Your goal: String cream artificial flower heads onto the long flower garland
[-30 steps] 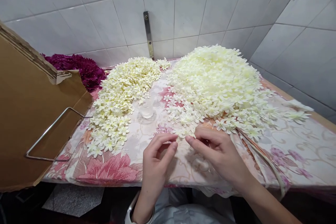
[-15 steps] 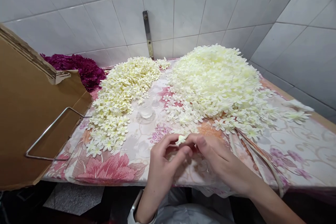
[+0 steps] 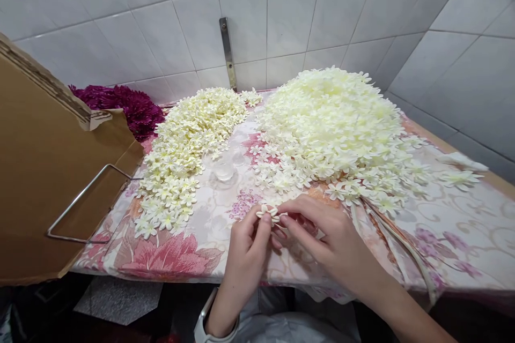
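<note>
My left hand (image 3: 246, 253) and my right hand (image 3: 326, 237) meet over the near edge of the table, fingertips pinched together on one small cream fabric flower (image 3: 267, 213). Just beyond them lies a big heap of cream flowers (image 3: 333, 123) on the right. A flatter spread of cream flowers (image 3: 187, 144) runs along the left. The table wears a pink floral cloth (image 3: 177, 257).
A small clear cup (image 3: 223, 170) stands between the two flower piles. A brown cardboard box (image 3: 44, 171) with a metal wire handle (image 3: 80, 198) leans at the left. Dark purple flowers (image 3: 120, 102) lie at the back left. White tiled walls close the back and right.
My hands came together from a slight gap, picked one cream flower off the pile's edge and now pinch it between both sets of fingertips, slightly raised.
</note>
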`<state>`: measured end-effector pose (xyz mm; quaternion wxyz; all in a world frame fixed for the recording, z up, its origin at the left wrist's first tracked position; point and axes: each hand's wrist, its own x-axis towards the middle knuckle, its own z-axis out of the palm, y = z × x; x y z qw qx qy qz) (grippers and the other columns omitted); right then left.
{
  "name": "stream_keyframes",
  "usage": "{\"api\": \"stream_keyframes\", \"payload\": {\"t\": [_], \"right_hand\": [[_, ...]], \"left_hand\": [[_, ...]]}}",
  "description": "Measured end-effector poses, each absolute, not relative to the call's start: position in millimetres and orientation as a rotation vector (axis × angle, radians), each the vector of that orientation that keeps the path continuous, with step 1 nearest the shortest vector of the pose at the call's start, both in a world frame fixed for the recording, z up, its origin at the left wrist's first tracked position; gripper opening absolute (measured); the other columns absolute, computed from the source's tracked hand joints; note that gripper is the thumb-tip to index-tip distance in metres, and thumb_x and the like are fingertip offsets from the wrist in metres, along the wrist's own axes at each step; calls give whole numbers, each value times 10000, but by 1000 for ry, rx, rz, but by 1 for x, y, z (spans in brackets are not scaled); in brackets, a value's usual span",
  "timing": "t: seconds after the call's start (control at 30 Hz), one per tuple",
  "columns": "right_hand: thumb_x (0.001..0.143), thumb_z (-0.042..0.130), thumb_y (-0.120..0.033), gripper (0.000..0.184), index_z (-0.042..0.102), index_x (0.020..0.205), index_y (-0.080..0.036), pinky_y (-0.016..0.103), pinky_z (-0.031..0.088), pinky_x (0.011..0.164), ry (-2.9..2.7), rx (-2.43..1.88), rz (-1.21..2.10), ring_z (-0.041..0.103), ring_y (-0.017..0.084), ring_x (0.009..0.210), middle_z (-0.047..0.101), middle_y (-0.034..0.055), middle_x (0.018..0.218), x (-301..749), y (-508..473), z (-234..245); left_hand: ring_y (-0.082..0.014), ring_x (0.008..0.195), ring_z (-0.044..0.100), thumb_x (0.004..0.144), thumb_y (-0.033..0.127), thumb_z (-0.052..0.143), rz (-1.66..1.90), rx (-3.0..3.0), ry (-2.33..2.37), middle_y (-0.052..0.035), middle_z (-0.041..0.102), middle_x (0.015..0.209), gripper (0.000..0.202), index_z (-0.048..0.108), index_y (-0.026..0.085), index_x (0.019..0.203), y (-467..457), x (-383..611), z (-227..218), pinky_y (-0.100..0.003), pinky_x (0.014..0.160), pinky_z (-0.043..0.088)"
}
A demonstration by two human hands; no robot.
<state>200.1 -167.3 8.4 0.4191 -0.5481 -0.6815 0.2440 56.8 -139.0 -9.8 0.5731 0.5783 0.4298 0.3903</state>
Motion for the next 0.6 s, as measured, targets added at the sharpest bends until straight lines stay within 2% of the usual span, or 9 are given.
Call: {"api": "stream_keyframes", "payload": {"t": [0.13,0.2,0.43,0.5,0.6], "right_hand": [[879,486,-233,135,597,810,-200,243,401,624,-1554,-1433,618,551,134,695,608,4,750,206,-170,7],[883,478,-271,164,594,792,-198,249,405,629,-1502,-1459,694,554,141,706,611,7,757,209,-171,6],[847,534,-375,202,608,903,-195,251,435,657,-1461,-1370,1233,580,155,755,639,20,818,205,-164,8],[834,553,-352,173,605,857,-188,246,438,663,-1438,-1318,1279,580,150,751,634,16,792,203,-162,10],[839,548,-304,136,590,794,-182,230,443,656,-1405,-1257,1299,585,134,717,630,4,735,202,-161,13]], "left_hand": [[-87,474,495,879,404,440,936,1321,1057,17,556,556,345,505,164,640,-140,57,-11,-198,496,397],[-82,458,441,878,410,439,908,1376,1078,32,490,500,384,466,170,580,-140,56,-10,-197,475,350],[-70,442,290,850,427,476,881,1422,1084,65,309,457,447,348,183,499,-138,53,-9,-217,442,236],[-69,435,315,843,444,481,903,1355,1072,64,331,452,445,367,181,503,-138,53,-10,-209,441,262],[-85,479,453,839,417,504,890,1285,1020,42,473,504,341,517,160,614,-136,54,-9,-201,497,369]]}}
